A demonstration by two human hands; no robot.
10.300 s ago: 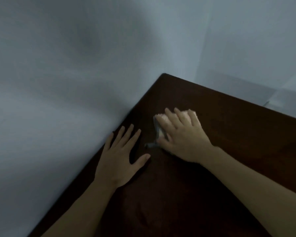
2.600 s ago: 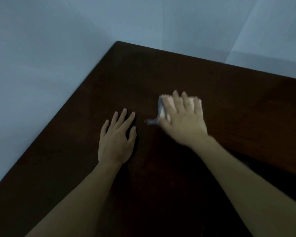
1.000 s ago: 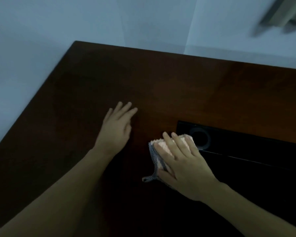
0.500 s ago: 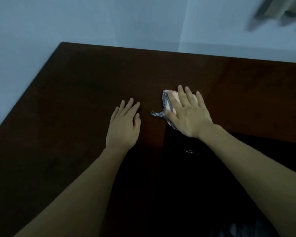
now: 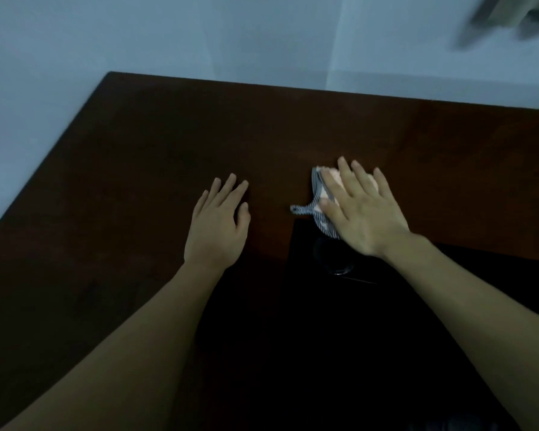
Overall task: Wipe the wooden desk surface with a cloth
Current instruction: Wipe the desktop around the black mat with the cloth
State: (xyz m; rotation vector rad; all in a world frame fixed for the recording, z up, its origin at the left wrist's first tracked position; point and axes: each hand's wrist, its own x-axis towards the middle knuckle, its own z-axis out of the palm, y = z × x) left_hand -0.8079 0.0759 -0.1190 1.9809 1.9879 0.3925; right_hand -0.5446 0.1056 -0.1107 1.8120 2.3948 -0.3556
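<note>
Walls (image 5: 168, 35), pale and plain, meet your dark wooden desk (image 5: 137, 144) along its far and left edges; no writing or brand can be read anywhere. Your left hand (image 5: 218, 225) lies flat on the wood, fingers straight and together, gripping nothing. Just to its right, your right hand (image 5: 361, 209) presses flat on the cloth (image 5: 319, 194), a pinkish pad with a grey striped border and a loop sticking out leftward. Below that hand sits a black device (image 5: 333, 265) with a round part. Something blurred (image 5: 511, 14) shows at the top right.
</note>
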